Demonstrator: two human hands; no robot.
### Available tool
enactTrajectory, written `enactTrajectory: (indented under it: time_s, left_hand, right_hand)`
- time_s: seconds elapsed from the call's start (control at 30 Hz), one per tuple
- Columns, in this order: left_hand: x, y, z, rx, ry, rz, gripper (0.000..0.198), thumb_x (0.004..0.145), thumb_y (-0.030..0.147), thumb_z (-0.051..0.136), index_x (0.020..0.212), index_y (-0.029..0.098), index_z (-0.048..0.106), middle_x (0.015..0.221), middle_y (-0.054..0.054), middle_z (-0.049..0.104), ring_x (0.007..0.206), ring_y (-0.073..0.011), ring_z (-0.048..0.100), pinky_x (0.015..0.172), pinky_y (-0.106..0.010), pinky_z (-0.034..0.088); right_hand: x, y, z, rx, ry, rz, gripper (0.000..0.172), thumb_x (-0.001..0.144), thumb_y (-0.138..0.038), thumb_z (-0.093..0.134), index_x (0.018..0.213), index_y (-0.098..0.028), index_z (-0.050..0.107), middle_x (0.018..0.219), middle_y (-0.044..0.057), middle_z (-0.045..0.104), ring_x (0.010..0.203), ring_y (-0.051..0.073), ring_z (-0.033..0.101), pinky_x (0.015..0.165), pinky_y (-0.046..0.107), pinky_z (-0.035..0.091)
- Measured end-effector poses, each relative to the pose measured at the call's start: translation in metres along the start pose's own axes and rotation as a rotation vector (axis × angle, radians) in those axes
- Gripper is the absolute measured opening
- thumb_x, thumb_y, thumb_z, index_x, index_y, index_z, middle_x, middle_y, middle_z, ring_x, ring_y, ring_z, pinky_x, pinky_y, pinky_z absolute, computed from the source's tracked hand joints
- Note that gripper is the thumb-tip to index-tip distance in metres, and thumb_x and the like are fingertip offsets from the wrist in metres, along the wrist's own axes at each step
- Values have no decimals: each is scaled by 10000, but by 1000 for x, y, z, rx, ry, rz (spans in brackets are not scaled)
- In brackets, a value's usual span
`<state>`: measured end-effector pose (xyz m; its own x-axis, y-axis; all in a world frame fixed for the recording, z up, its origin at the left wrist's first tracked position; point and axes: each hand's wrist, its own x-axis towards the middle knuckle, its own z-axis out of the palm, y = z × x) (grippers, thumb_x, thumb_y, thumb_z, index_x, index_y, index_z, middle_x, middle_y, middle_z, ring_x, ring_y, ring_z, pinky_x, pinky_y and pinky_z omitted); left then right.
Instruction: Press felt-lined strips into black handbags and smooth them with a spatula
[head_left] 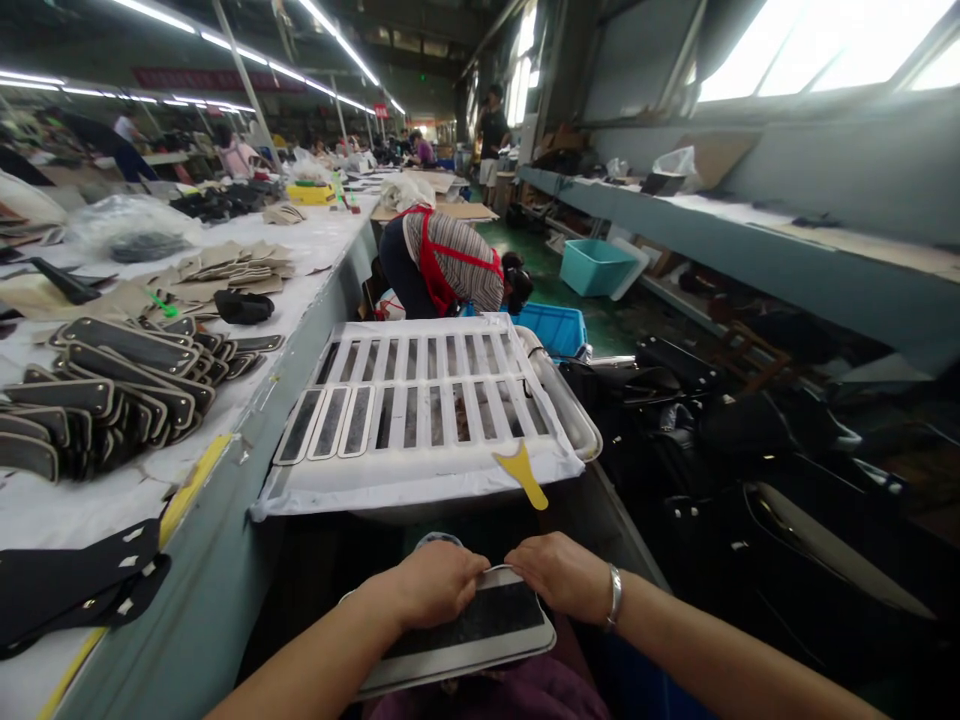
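Observation:
Low in front of me, above my lap, lies a flat black panel (504, 612) with a pale rounded border. My left hand (439, 582) is closed on its upper edge, fingers curled and pressed together. Close beside it, my right hand (562, 578) pinches the same edge near the right corner. Whether the panel is one piece or several layers, I cannot tell. Beyond my hands stands a white-covered slatted rack (420, 488). Three similar pale-edged black panels (355, 420) rest on its left part, and a yellow forked tool (523, 475) lies at its front edge.
A long worktable (262, 400) on the left carries stacked dark strap-like pieces (127, 375) and black cut pieces (82, 585). Behind the rack a person in a red apron (450, 262) bends over beside a blue crate (551, 328). Dark bags (757, 520) pile up on the right.

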<state>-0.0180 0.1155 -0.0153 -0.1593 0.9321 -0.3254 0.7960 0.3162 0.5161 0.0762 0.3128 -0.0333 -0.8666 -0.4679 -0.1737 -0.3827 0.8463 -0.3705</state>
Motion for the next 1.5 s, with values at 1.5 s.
enactTrajectory:
  time_s: [1.5]
  left_hand:
    - [-66,-41,9,-20,-17,-34,503,839,127,395,1338,195,366,1329,-85,501,1178,-212,503,995,-324,395]
  right_hand:
    - [53,40,0,888,-410,65,477,755,-441,608,1157,-184,620,1098,43,636,1013,199,577,885,265,426]
